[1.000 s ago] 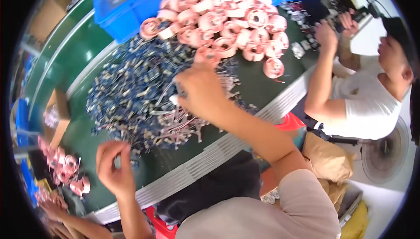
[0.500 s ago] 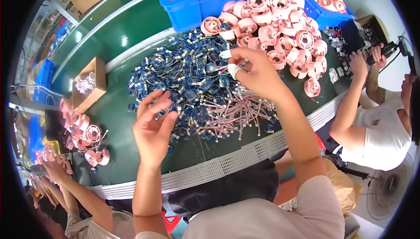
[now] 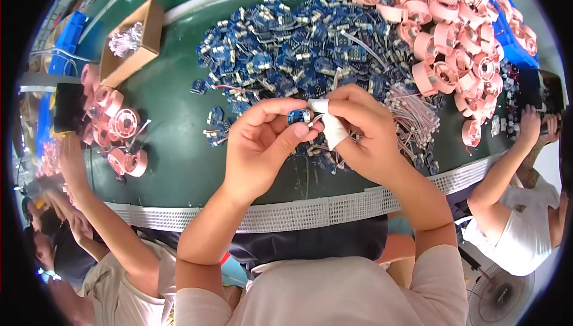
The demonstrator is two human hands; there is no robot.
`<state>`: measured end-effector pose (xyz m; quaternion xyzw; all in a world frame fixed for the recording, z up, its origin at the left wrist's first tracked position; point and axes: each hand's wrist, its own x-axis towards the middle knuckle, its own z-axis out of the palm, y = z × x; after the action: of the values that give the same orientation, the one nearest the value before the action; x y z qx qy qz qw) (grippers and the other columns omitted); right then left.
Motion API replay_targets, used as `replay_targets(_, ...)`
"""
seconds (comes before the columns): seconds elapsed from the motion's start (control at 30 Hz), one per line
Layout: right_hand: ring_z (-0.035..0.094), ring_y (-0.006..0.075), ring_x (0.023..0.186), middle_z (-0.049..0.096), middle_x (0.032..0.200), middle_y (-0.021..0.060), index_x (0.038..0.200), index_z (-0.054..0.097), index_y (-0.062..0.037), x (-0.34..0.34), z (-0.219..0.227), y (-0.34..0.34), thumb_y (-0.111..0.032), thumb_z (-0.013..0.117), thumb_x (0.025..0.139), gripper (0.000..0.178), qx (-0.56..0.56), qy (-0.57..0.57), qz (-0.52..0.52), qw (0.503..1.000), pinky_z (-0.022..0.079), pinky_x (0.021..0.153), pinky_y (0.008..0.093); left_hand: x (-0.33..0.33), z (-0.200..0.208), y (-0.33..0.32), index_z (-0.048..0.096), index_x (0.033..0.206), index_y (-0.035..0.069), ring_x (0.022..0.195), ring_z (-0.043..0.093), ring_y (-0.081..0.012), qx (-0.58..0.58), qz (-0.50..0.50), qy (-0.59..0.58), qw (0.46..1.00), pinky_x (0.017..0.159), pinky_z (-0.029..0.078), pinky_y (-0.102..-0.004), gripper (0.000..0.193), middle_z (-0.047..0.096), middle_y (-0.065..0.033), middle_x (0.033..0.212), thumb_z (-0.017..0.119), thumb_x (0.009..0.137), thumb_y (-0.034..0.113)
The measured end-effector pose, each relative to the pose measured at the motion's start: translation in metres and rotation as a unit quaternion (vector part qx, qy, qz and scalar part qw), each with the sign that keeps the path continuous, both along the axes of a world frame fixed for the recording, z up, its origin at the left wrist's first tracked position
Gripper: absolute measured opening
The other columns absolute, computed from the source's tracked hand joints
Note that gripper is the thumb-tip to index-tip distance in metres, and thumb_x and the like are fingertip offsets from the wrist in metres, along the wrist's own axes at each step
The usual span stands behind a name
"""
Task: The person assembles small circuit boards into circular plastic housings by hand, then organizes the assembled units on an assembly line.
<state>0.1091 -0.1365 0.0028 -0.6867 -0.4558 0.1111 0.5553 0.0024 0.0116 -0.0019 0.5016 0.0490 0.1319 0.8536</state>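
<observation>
Two hands are brought together above the green work surface (image 3: 173,159), just beyond its pale perforated edge strip (image 3: 310,209). A small blue circuit board (image 3: 298,116) is pinched between the thumb and fingers of the left hand (image 3: 262,147); it is also met by the fingertips of the right hand (image 3: 364,135), whose forefinger is wrapped in white tape (the wrap looks soft and cloth-like). Just beyond the hands a loose heap of blue boards (image 3: 286,51), too many to count, is spread over the mat, with a bundle of thin pinkish wires (image 3: 412,114) to its right. Farther right, round pink spools (image 3: 453,45) are piled by the dozen. At far left one open cardboard box (image 3: 128,42) is seen.
</observation>
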Motion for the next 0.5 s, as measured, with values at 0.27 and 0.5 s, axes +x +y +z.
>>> replay_targets(0.27,0.055,0.0180,0.055,0.057,0.075,0.0053,0.086,0.063,-0.0051,-0.0074,-0.0032,0.0002,-0.005,0.071,0.067,0.021,-0.021,-0.097,-0.047,0.994,0.042,0.046,0.0280,-0.0053,-0.0030,0.0025,0.057,0.103,-0.003,0.088,0.062,-0.0139,0.020,0.029,0.055,0.998,0.079,0.052,-0.0258,0.021,0.063,-0.0093,0.096,0.059,0.083,-0.008)
replay_targets(0.5,0.055,0.0218,0.054,0.055,0.064,0.0078,0.082,0.063,-0.0027,-0.0087,-0.0001,-0.0017,-0.005,0.069,0.067,0.016,-0.018,-0.017,-0.036,0.999,0.041,0.048,0.0287,-0.0077,-0.0025,0.0017,0.062,0.103,-0.003,0.087,0.061,-0.0124,0.021,0.030,0.066,0.997,0.078,0.051,-0.0241,0.024,0.064,-0.0083,0.097,0.062,0.080,-0.009)
